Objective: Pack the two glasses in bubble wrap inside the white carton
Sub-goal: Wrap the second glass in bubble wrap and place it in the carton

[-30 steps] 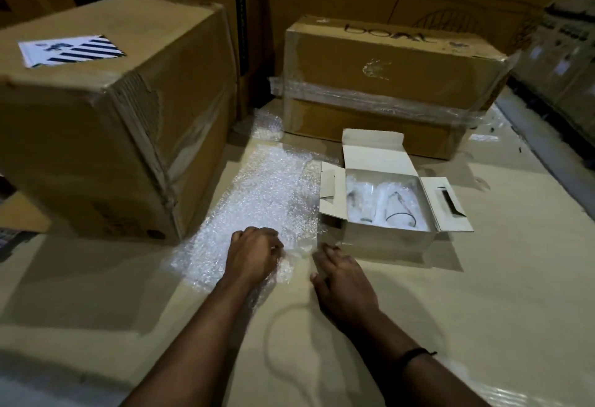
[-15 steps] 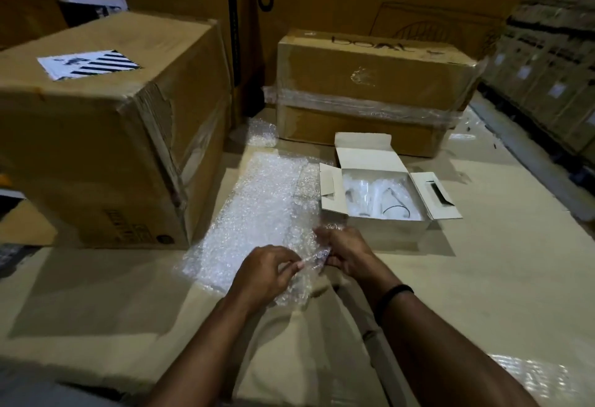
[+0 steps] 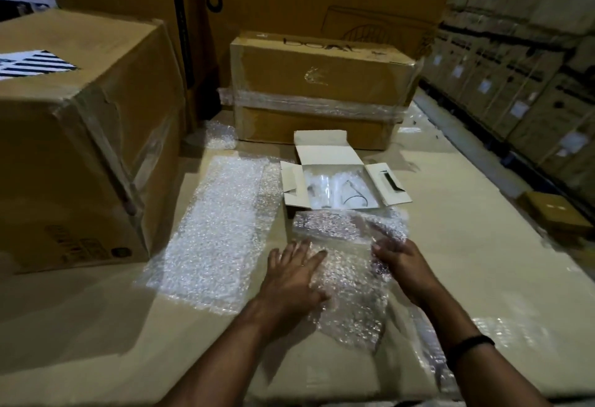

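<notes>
Nearest, the left hand (image 3: 294, 279) lies spread flat on a bubble wrap sheet (image 3: 346, 281), and the right hand (image 3: 404, 266) grips that sheet's right edge. To their left a second, longer sheet (image 3: 215, 229) lies flat on the worktop (image 3: 467, 261). Just beyond the hands, the white carton (image 3: 328, 152) stands open with two wrapped glasses (image 3: 349, 195) inside. A large brown box (image 3: 80, 136) crowds the left, and a taped box (image 3: 322, 91) stands behind the carton.
</notes>
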